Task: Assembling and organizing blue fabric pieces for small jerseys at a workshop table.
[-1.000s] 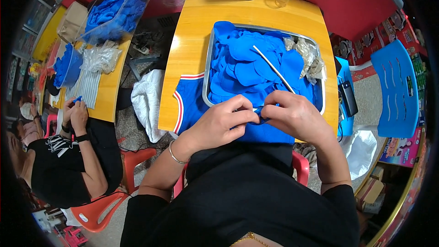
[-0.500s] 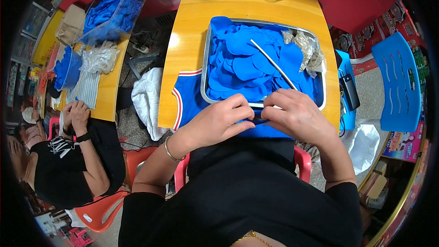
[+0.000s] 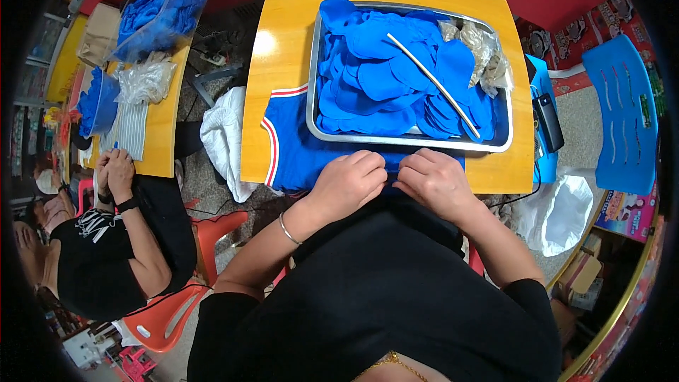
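Observation:
My left hand point(image 3: 351, 182) and my right hand point(image 3: 436, 182) are close together at the table's near edge, in front of a metal tray point(image 3: 410, 141). Fingers on both are curled and pinched. A little dark blue shows between the fingertips, but I cannot tell whether it is a held piece or the cloth below. Flat, rounded blue fabric pieces point(image 3: 382, 78) fill the tray in a loose heap. Across them slants a thin pale stick point(image 3: 431, 85). Under the tray and my hands lies a blue sleeveless jersey point(image 3: 286, 141) with red-and-white trim.
Clear bags of beige items point(image 3: 481, 56) sit in the tray's right end. At left, another person point(image 3: 106, 255) sits by a second table with a clear bin of blue pieces point(image 3: 159, 10) and a blue tub point(image 3: 102, 102). A blue chair point(image 3: 622, 120) stands at right.
The view has shifted, so the tray and table now appear higher. My hands stay near each other, with the right hand's fingers more curled and the dark blue bit between them less visible.

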Demonstrator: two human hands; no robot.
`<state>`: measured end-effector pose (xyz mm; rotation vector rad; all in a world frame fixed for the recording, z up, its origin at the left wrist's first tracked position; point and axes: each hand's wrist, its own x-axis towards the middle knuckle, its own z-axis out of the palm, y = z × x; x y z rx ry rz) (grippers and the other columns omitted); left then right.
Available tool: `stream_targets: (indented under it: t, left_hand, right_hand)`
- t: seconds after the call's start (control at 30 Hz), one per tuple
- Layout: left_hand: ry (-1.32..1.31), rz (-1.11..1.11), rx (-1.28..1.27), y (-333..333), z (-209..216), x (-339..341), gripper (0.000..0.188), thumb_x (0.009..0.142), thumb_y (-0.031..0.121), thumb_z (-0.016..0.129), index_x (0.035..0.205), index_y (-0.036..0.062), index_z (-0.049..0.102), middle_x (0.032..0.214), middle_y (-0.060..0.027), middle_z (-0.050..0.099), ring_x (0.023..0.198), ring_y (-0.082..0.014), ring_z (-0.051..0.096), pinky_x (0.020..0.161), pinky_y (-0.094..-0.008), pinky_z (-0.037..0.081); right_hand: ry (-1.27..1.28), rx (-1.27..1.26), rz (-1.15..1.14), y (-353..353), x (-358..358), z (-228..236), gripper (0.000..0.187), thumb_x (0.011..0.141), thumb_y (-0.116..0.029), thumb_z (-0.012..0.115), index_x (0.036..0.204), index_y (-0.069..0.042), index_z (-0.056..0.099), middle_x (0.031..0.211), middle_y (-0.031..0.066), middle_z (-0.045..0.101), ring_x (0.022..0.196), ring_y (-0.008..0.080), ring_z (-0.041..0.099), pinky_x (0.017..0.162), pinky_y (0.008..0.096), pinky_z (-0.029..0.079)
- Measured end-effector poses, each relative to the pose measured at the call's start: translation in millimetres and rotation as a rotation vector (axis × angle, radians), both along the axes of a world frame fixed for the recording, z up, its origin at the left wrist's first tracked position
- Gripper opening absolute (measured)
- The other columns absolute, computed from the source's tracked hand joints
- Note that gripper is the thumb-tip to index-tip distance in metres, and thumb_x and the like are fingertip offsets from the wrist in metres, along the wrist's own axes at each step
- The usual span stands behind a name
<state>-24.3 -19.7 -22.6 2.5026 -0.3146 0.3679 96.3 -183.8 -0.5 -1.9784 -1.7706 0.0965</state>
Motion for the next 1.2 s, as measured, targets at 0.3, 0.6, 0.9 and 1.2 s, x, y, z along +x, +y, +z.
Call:
stream_targets:
  t: [0.3,0.6,0.9,1.2]
  left_hand:
    - [-0.006,0.062,-0.129,0.0,-3.3,0.8,0.013,0.066,0.006,0.067,0.073,0.0035,0.056,0.08,-0.0075,0.053,0.076,-0.0247,0.055,0.064,-0.0338,0.045]
    - [-0.025,0.06,-0.225,2.3,-7.8,2.9,0.015,0.065,0.002,0.066,0.073,0.0027,0.054,0.077,-0.0087,0.052,0.074,-0.0261,0.053,0.066,-0.0348,0.044]
    - [-0.01,0.102,-0.255,2.0,-10.1,2.7,0.014,0.069,0.003,0.067,0.079,0.002,0.057,0.076,-0.0099,0.054,0.076,-0.0271,0.055,0.068,-0.0353,0.044]
    - [0.024,0.184,-0.196,1.4,-11.3,0.2,0.015,0.07,0.007,0.068,0.08,0.0038,0.057,0.084,-0.009,0.053,0.079,-0.0262,0.055,0.066,-0.0352,0.046]
  right_hand:
    - [0.111,0.019,-0.099,0.8,-3.2,0.5,0.015,0.067,-0.012,0.069,0.072,-0.007,0.056,0.076,0.0057,0.055,0.074,0.0228,0.056,0.062,0.0342,0.047]
    - [0.153,-0.053,-0.154,2.8,-3.9,1.2,0.017,0.069,-0.012,0.069,0.076,-0.007,0.054,0.073,0.0068,0.055,0.074,0.0249,0.056,0.061,0.0362,0.046]
    - [0.19,-0.041,-0.163,3.1,-2.3,1.0,0.013,0.069,-0.008,0.069,0.081,-0.006,0.063,0.075,0.0081,0.058,0.073,0.0248,0.057,0.064,0.0353,0.046]
    - [0.157,-0.033,-0.214,4.4,-1.0,1.6,0.013,0.07,-0.011,0.068,0.08,-0.006,0.062,0.078,0.0074,0.058,0.079,0.0249,0.057,0.067,0.0355,0.048]
